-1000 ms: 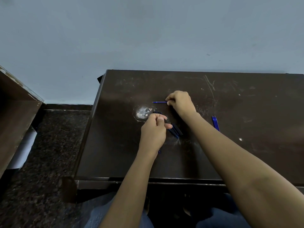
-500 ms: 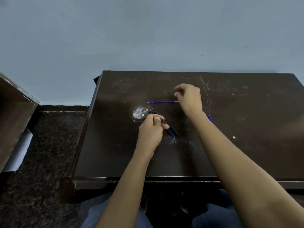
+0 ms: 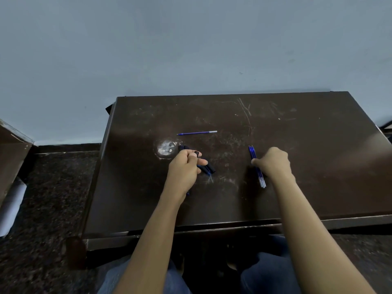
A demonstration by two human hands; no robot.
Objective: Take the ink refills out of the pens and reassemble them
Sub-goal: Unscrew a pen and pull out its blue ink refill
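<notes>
The left hand (image 3: pixel 184 169) gripped pens (image 3: pixel 207 169); the right hand (image 3: pixel 274 164), well aside, pinched refills (image 3: pixel 262 181). Reassembly, seemingly: next needs one refill singled out and aimed.

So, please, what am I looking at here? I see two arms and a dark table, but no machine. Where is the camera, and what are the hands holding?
There is no machine here: a person works with two bare hands. All the pictures come from one wide camera worn on the person's head. It looks forward and down, so the arms enter from below. The left hand grips some dark pen bodies. The right hand curls its fingers on a small bundle of blue refills lying on the dark table. One more refill lies alone farther back, touched by nothing. The pale round mark near the left hand is only wear on the table top.
</notes>
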